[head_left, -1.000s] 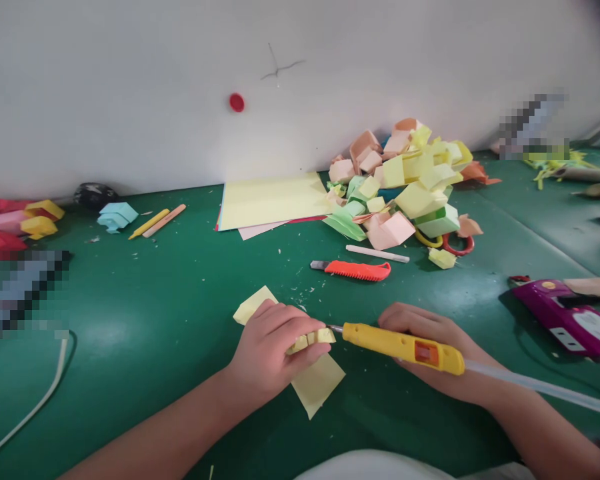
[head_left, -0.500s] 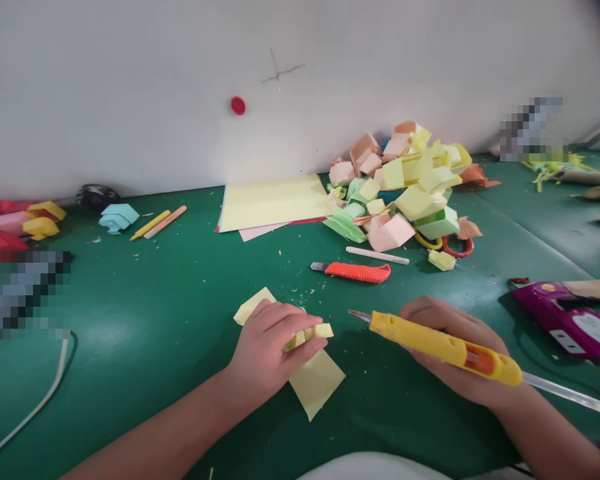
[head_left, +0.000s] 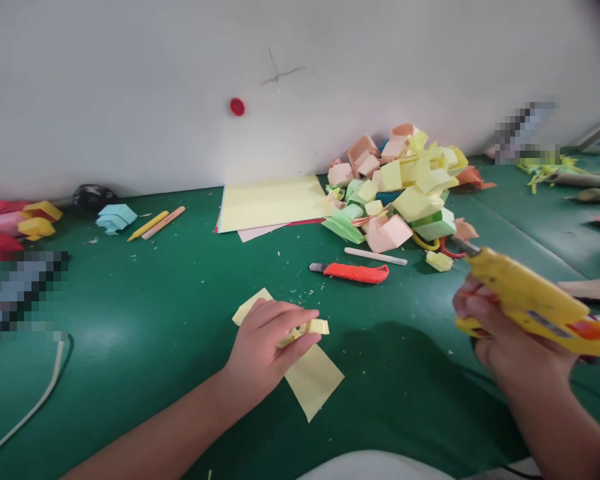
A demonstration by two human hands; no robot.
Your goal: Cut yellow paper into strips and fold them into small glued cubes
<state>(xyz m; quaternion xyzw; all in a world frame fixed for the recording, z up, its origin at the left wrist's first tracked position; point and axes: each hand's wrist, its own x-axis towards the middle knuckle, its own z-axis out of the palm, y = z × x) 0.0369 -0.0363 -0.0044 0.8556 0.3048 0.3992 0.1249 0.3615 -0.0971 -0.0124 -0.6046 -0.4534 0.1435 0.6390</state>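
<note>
My left hand [head_left: 267,343] is closed around a small folded piece of yellow paper [head_left: 316,327], pinched between thumb and fingers. Beneath that hand lie yellow paper pieces, one a flat square [head_left: 314,381], the other a folded piece [head_left: 253,305] showing past the knuckles. My right hand [head_left: 515,340] grips a yellow glue gun [head_left: 535,293] by its handle, lifted over the right side of the table. Its metal nozzle points up and left, toward the paper pile. A red box cutter [head_left: 357,273] with its blade out lies beyond my hands, beside a white stick [head_left: 375,257].
A heap of folded paper shapes [head_left: 393,180] with scissors handles [head_left: 427,243] under its edge stands by the wall. Left of it are stacked paper sheets [head_left: 273,203]. Two crayon-like sticks [head_left: 157,224] and a blue folded paper [head_left: 116,218] lie farther left, above a white cable [head_left: 45,400].
My right hand has raised the glue gun and carried it right, away from the paper, turning the nozzle upward. My left hand stays nearly in place on the yellow paper.
</note>
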